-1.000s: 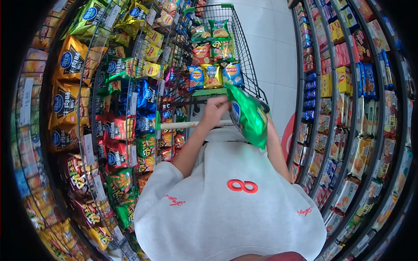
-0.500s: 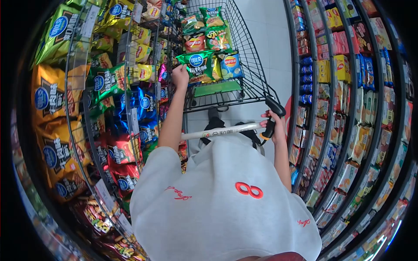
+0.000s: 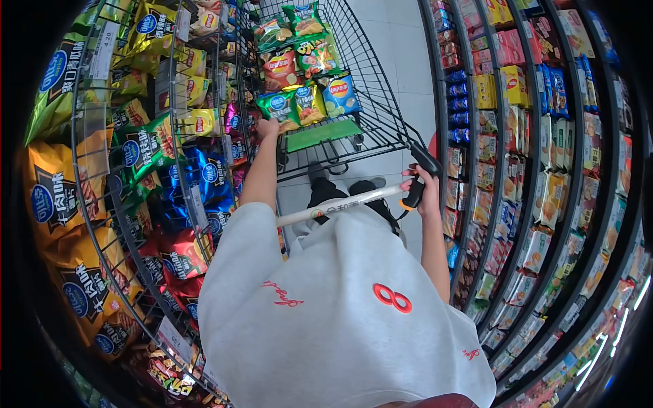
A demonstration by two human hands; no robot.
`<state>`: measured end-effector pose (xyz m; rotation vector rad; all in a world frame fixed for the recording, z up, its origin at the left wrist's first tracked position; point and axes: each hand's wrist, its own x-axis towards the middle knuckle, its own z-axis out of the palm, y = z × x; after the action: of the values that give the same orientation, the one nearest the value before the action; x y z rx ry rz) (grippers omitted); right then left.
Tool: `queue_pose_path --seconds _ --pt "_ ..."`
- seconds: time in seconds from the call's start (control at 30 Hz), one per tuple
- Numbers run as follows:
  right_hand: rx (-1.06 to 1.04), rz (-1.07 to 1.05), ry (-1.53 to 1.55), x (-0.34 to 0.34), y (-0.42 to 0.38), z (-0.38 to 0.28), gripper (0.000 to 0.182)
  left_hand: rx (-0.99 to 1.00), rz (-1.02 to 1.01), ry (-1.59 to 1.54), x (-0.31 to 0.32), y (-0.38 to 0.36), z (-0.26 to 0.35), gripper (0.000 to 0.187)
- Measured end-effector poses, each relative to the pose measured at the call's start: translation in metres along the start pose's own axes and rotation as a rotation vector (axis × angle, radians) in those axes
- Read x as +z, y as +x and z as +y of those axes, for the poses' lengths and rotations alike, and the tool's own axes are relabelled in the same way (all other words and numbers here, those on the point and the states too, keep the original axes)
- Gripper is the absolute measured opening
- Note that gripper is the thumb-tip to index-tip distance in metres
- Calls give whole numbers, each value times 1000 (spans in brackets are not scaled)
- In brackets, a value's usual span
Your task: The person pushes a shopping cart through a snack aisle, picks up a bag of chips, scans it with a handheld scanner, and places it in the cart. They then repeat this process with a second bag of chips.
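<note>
My left hand (image 3: 268,128) is at the lower left corner of a green bag of chips (image 3: 277,109) in the shopping cart (image 3: 378,88). Its fingers look closed on the bag's edge, though they are partly hidden. Beside that bag are a yellow bag (image 3: 310,104) and a blue bag (image 3: 341,94). More chip bags, one of them red (image 3: 279,68), lie farther in. My right hand (image 3: 428,195) is wrapped around a black pistol-shaped scanner (image 3: 425,160) with an orange lower part, close to the right end of the white cart handle (image 3: 340,207).
Wire racks with orange bags (image 3: 51,177), blue bags (image 3: 204,173) and other snack bags stand close on my left. To the right run long shelves of boxed and wrapped snacks (image 3: 513,87). A green panel (image 3: 323,136) is at the cart's near end.
The green bag has gone from standing raised over the other bags to lying lower among them, uncovering the yellow bag. My left hand moved down with it. The right hand still grips the scanner.
</note>
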<state>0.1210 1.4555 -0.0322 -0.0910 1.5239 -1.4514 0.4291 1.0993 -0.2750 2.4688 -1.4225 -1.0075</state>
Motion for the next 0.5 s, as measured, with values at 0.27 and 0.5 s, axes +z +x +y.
queue_pose_path --seconds 0.27,0.5 --pt "-23 14 30 -3 1 7 36 241 -310 12 6 -7 -3 42" --pt "-8 -38 -36 -5 2 6 35 712 -207 -283 -84 -145 25 25"
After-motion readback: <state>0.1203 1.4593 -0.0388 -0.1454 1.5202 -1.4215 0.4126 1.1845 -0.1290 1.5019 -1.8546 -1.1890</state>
